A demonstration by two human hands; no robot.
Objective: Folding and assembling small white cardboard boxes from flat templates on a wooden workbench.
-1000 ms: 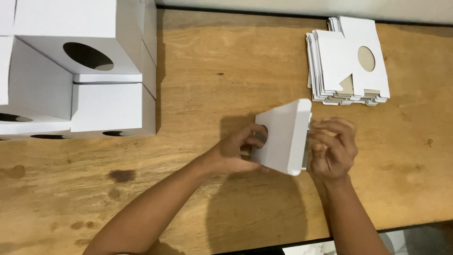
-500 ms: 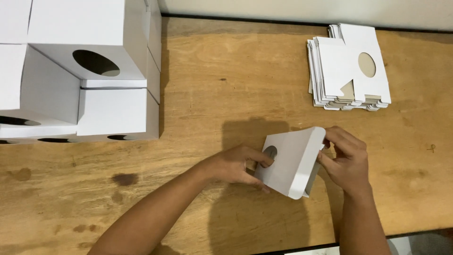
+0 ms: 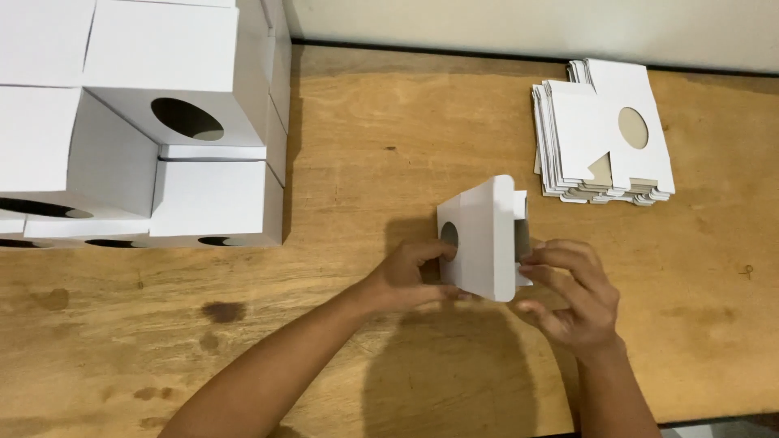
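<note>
Head view: your left hand (image 3: 403,280) grips the half-folded white box (image 3: 480,237), fingers curled on its holed face; your right hand (image 3: 572,292) pinches its end flap.

The stacked white boxes (image 3: 138,122) ran off the frame's left and top edges. The half-folded box (image 3: 483,239) hid the left hand's (image 3: 406,276) fingertips.

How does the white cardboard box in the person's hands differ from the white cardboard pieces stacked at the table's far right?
The white cardboard box is partly folded into shape and held above the wooden table by the left hand and right hand; the stacked white cardboard pieces lie flat and unfolded, untouched. The box is a single piece; the stack holds many. Both are white with a round cut-out hole.
</note>
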